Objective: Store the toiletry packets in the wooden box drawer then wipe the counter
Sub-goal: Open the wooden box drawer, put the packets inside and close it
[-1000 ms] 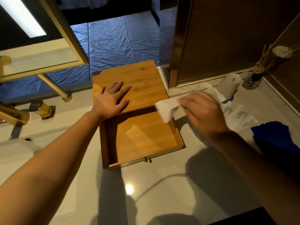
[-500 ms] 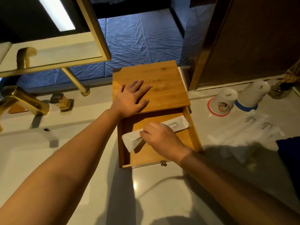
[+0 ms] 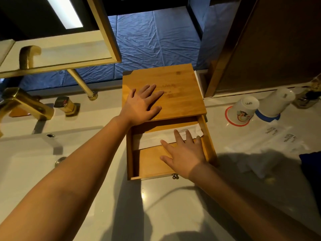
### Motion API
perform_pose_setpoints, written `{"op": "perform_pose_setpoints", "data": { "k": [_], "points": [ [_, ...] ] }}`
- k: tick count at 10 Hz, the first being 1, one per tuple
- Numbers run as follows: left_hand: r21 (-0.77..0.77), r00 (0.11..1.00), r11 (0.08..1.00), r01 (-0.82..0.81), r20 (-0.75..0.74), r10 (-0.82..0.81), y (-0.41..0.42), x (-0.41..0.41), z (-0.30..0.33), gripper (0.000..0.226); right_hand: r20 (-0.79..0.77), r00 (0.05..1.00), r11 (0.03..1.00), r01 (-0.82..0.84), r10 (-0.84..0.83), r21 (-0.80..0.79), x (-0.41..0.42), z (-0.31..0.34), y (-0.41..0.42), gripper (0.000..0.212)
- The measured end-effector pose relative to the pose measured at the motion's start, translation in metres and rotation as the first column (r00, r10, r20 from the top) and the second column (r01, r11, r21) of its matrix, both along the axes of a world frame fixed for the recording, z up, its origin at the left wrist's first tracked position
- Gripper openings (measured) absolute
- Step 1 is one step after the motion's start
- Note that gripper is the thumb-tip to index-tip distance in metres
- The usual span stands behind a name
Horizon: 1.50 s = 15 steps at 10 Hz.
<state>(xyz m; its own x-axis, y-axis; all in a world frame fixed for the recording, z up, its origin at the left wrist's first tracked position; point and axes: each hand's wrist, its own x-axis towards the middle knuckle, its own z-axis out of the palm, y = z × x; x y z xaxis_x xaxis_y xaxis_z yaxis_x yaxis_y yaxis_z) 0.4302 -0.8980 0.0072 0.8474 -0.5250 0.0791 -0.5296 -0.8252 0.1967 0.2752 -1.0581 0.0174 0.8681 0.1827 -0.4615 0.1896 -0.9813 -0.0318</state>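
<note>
I see the left hand (image 3: 142, 105) flat on the wooden box (image 3: 178, 86) lid, fingers spread, nothing gripped. The drawer (image 3: 149, 162) is pulled out toward me. One white toiletry packet (image 3: 156, 138) lies across the drawer's back part, printed end to the right. The right hand (image 3: 184, 153) is palm down over the drawer, fingers (image 3: 178, 136) spread, tips resting on the packet, not pinching it. More packets (image 3: 271, 138) lie on the counter (image 3: 173, 206) right of the box, near two upside-down cups (image 3: 246, 110). A blue cloth (image 3: 312, 157) sits at the right edge. Gold faucet (image 3: 26, 105) on the left.
</note>
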Motion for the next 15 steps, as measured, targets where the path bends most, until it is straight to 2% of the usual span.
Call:
{"op": "perform_pose_setpoints", "data": {
  "k": [1,4,6,7,9,10,11,12,13,14,15],
  "points": [
    [0.004,1.000,1.000,-0.002,-0.001,0.002,0.000,-0.001,0.000,0.057,-0.034,0.999,1.000,0.016,-0.017,-0.010,0.004,-0.004,0.001,0.065],
    [0.017,1.000,1.000,-0.002,-0.009,0.002,-0.001,-0.002,0.002,0.058,0.072,0.990,0.992,0.121,-0.118,-0.034,0.033,-0.024,0.012,0.067],
    [0.014,1.000,1.000,0.002,-0.013,-0.002,-0.001,-0.001,0.003,0.058,0.102,0.986,0.990,0.133,-0.128,-0.041,0.046,-0.026,0.016,0.065],
    [0.010,1.000,1.000,0.004,-0.013,-0.004,-0.001,-0.002,0.002,0.058,0.105,0.987,0.992,0.124,-0.122,-0.011,0.043,-0.026,0.014,0.066],
    [0.000,1.000,1.000,0.006,-0.011,-0.006,-0.001,-0.002,0.002,0.058,0.174,0.976,0.964,0.084,-0.131,0.251,0.022,-0.013,-0.005,0.059],
    [-0.003,1.000,1.000,0.002,-0.028,-0.002,0.000,-0.001,0.002,0.057,0.335,0.929,0.898,-0.010,-0.154,0.440,0.001,-0.001,-0.030,0.044],
    [0.012,1.000,1.000,-0.007,-0.028,0.007,0.000,-0.001,0.002,0.058,0.540,0.808,0.849,-0.101,-0.234,0.519,-0.023,0.002,-0.071,0.035],
    [0.021,0.999,1.000,-0.016,-0.029,0.016,0.000,-0.001,0.001,0.059,0.624,0.742,0.891,-0.081,-0.244,0.446,-0.034,-0.004,-0.125,0.028],
    [0.028,0.999,0.999,-0.024,-0.027,0.025,-0.001,-0.001,0.001,0.059,0.430,0.878,0.953,0.082,-0.208,0.293,-0.033,-0.009,-0.182,0.038],
    [0.027,0.999,0.999,-0.035,-0.024,0.036,-0.002,-0.001,0.001,0.061,0.255,0.953,0.975,0.118,-0.165,0.191,-0.031,-0.017,-0.224,0.045],
    [0.030,0.999,0.999,-0.034,-0.025,0.035,-0.002,-0.002,0.003,0.061,0.145,0.981,0.989,0.114,-0.127,0.094,-0.024,-0.022,-0.237,0.044]
  ]
}}
